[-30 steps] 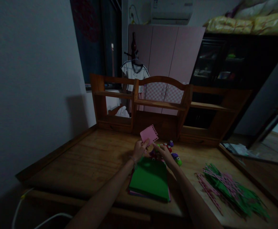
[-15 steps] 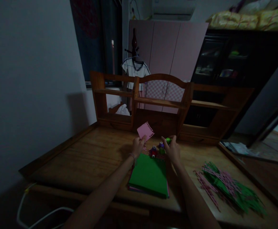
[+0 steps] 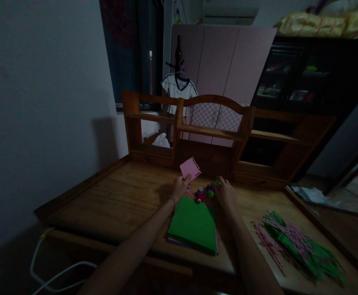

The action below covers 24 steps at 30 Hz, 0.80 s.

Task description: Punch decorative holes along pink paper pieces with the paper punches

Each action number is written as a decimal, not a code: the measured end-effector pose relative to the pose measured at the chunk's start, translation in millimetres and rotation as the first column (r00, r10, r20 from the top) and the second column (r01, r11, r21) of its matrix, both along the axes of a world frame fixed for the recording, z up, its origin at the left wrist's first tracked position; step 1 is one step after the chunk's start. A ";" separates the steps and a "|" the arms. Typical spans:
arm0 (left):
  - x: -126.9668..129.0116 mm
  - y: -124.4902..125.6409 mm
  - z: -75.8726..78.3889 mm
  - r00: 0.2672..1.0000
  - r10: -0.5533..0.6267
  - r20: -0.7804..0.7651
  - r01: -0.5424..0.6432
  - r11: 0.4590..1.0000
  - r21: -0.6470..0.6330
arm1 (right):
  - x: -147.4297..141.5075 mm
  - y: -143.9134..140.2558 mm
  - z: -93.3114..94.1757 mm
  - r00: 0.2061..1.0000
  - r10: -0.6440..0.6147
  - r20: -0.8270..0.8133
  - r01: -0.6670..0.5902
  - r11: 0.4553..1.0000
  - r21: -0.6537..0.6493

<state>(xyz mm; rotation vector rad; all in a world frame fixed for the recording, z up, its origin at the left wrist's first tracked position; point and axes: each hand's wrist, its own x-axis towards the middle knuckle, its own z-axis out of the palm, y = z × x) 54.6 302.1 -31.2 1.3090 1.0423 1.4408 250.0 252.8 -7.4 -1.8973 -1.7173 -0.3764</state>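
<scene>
My left hand point(image 3: 180, 187) pinches the lower corner of a small pink paper point(image 3: 189, 168), which has a row of dark holes or notches along its right edge. It is raised above the far side of a stack of paper with a green top sheet point(image 3: 193, 225). Beyond the stack, my right hand point(image 3: 226, 194) has its fingers closed around a small green rounded thing point(image 3: 217, 182); its kind is unclear. Close by are a red rounded thing point(image 3: 200, 196) with white round spots and another green one point(image 3: 210, 194). A purple one is partly hidden behind them.
Cut pink and green paper strips point(image 3: 302, 243) lie in a heap on the right of the wooden table point(image 3: 114, 196). A wooden shelf unit point(image 3: 209, 133) stands along the back edge. White cable point(image 3: 65, 270) hangs at the lower left.
My right hand's thumb and fingers, spread wider before, have drawn in around the green thing. My left hand still holds the pink paper. The whole view has shifted slightly.
</scene>
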 end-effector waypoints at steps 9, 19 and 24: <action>-0.7 3.9 -5.5 0.999 -0.029 -0.031 0.030 0.999 0.018 | -1.9 2.2 -1.0 0.994 -0.057 0.096 0.074 0.981 -0.177; -1.2 4.4 -4.1 0.997 -0.034 -0.071 0.036 0.999 0.030 | -0.5 3.1 -2.5 0.996 -0.029 0.088 0.040 0.991 -0.130; 0.8 3.5 -4.2 0.999 -0.024 -0.043 0.026 0.999 0.038 | -10.6 2.2 -1.9 0.987 0.151 0.062 -0.153 0.988 0.027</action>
